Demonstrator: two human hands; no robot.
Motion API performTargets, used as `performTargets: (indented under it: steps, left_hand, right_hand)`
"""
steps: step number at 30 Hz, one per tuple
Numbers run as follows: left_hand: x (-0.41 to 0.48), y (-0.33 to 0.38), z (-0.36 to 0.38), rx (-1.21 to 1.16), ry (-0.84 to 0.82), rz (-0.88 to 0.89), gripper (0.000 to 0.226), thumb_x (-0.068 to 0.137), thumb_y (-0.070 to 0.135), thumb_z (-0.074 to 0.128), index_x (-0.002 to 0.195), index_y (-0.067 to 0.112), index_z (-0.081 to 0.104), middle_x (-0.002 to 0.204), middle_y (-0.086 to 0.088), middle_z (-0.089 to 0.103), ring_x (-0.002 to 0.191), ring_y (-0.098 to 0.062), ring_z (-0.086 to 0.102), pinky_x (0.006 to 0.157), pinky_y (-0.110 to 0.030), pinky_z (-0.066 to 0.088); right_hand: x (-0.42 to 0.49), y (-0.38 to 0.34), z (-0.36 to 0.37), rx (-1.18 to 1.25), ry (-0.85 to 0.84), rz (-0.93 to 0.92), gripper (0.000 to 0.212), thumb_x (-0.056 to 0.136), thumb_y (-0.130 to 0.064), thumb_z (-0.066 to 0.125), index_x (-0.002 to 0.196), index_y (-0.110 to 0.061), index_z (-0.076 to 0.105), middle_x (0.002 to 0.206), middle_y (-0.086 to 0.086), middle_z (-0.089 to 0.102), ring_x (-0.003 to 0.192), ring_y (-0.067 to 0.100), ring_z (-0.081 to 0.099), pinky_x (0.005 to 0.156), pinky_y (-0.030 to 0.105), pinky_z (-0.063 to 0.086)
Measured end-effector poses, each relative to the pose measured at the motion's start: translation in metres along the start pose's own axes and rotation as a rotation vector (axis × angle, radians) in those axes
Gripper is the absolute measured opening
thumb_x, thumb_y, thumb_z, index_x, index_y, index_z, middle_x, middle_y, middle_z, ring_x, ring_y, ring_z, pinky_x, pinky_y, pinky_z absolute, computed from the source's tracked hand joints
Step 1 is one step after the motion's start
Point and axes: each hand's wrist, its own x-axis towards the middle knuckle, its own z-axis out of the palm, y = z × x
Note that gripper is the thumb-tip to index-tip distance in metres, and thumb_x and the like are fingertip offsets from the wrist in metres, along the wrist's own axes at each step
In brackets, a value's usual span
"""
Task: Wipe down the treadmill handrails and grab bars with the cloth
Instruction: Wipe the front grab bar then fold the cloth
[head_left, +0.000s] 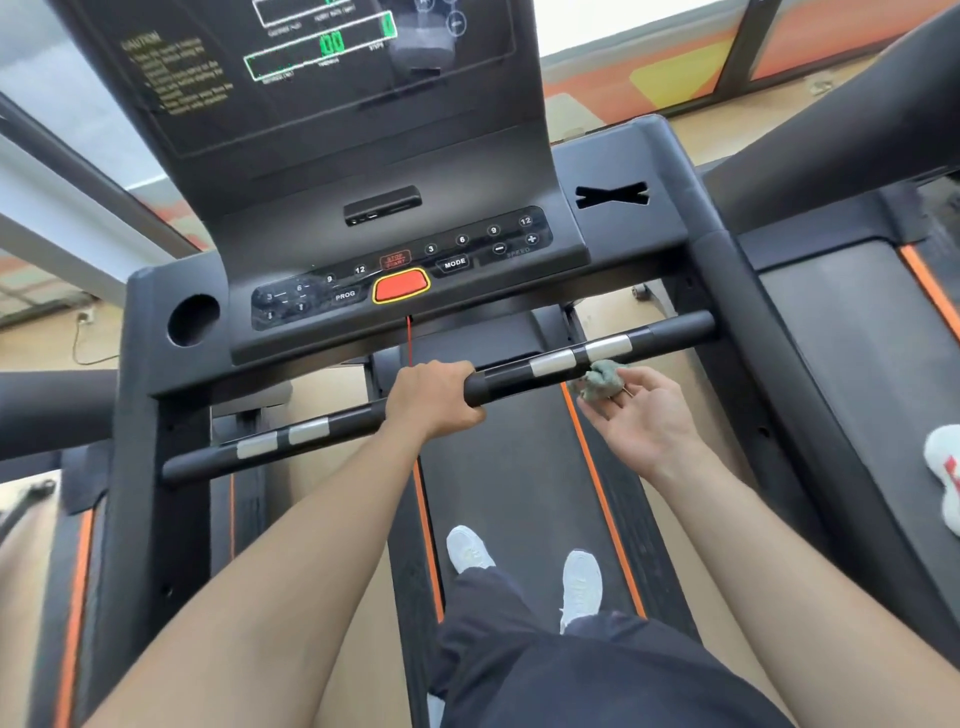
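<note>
Now, the step in hand looks to be wiping the black tubular front grab bar (358, 418) that runs across under the dark grey control console (270, 244). At the left end, the pair of silver metal sensor plates (309, 431) has no cloth near it, so that stretch will want its own pass. The left hand (434, 400) is wrapped fully round the bar near its middle, its grip closed firmly on it. That is good for steadying, though the patch under the palm will go unwiped unless the hand shifts.

Further right, the small crumpled grey-green cloth (597, 381) sits just under the bar by the right-hand silver plates (553, 362), touching it or very nearly. The right hand (641, 418) lies palm up, its grip a loose fingertip pinch on the cloth. It would be better to fold the cloth round the tube and draw it along, top and underside alike. The cloth is bunched into a soft, rumpled wad, small against the palm.
</note>
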Motion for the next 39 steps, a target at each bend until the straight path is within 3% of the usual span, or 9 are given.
performTargets:
  steps: [4,12,16,20,24,27,30,37,39]
  left_hand:
    - [-0.001,-0.001,0.0,0.003,0.011,-0.002,0.034,0.072,0.055,0.059,0.096,0.032,0.058,0.083,0.004,0.067,0.079,-0.027,0.065,0.066,-0.032,0.04]
    - [-0.001,0.0,-0.002,0.0,0.018,0.005,0.033,0.072,0.054,0.06,0.096,0.032,0.058,0.082,0.004,0.066,0.077,-0.026,0.063,0.068,-0.032,0.043]
    - [-0.001,0.0,-0.003,0.002,0.016,0.014,0.032,0.073,0.055,0.06,0.096,0.033,0.057,0.081,0.005,0.066,0.072,-0.023,0.058,0.067,-0.031,0.042]
    - [-0.002,-0.001,-0.003,0.002,0.013,0.018,0.033,0.073,0.056,0.06,0.098,0.034,0.058,0.08,0.006,0.065,0.071,-0.022,0.058,0.065,-0.03,0.043]
    - [-0.002,-0.001,-0.004,0.004,0.015,0.025,0.032,0.075,0.055,0.06,0.099,0.035,0.058,0.08,0.007,0.064,0.07,-0.021,0.056,0.064,-0.03,0.041]
    - [-0.002,-0.001,-0.004,0.003,0.018,0.032,0.031,0.075,0.055,0.06,0.099,0.035,0.058,0.08,0.007,0.065,0.07,-0.02,0.056,0.064,-0.03,0.04]
    - [-0.001,-0.001,-0.004,0.001,0.013,0.031,0.031,0.074,0.055,0.059,0.097,0.034,0.058,0.079,0.007,0.065,0.07,-0.021,0.057,0.064,-0.03,0.041]
    - [-0.004,0.0,-0.007,0.017,-0.003,0.01,0.03,0.074,0.053,0.06,0.094,0.032,0.057,0.073,0.006,0.058,0.07,-0.024,0.053,0.064,-0.032,0.038]
    - [-0.004,0.001,-0.008,0.014,-0.007,0.008,0.03,0.074,0.053,0.06,0.095,0.032,0.057,0.073,0.006,0.058,0.069,-0.024,0.053,0.064,-0.031,0.038]
  right_hand:
    - [0.0,-0.021,-0.008,0.095,-0.017,-0.087,0.035,0.072,-0.004,0.067,0.106,0.001,0.059,0.106,0.013,0.059,0.1,0.027,0.062,0.112,0.033,0.037]
    - [0.011,-0.038,-0.033,0.171,0.094,-0.338,0.023,0.092,-0.004,0.052,0.112,-0.006,0.063,0.112,0.008,0.065,0.102,0.022,0.062,0.095,0.027,0.05]
    - [0.016,-0.016,-0.028,-0.043,0.176,-0.445,0.036,0.098,0.006,0.051,0.132,-0.003,0.06,0.121,0.012,0.067,0.109,0.025,0.067,0.087,0.029,0.058]
    - [0.006,-0.015,-0.031,-0.423,0.199,-0.564,0.03,0.092,0.005,0.063,0.119,-0.005,0.07,0.115,0.012,0.073,0.107,0.028,0.071,0.09,0.034,0.058]
    - [-0.005,-0.043,-0.032,-1.018,0.325,-0.984,0.019,0.086,-0.009,0.07,0.097,-0.025,0.075,0.097,0.003,0.073,0.082,0.005,0.066,0.083,0.018,0.048]
    - [0.008,-0.059,-0.035,-1.394,0.483,-1.215,0.022,0.085,-0.01,0.07,0.107,-0.012,0.073,0.112,0.005,0.07,0.096,0.027,0.058,0.085,0.027,0.04]
    - [0.029,-0.045,-0.04,-1.619,0.441,-1.242,0.029,0.086,-0.01,0.072,0.115,-0.008,0.071,0.119,0.009,0.068,0.099,0.037,0.053,0.087,0.039,0.045]
    - [0.037,-0.026,-0.033,-1.813,0.113,-1.457,0.025,0.084,0.003,0.072,0.105,-0.011,0.074,0.103,-0.002,0.071,0.086,0.029,0.053,0.068,0.036,0.053]
    - [0.039,-0.038,-0.039,-1.84,0.133,-1.483,0.03,0.08,0.01,0.07,0.102,-0.009,0.075,0.099,0.001,0.072,0.08,0.031,0.053,0.065,0.037,0.054]
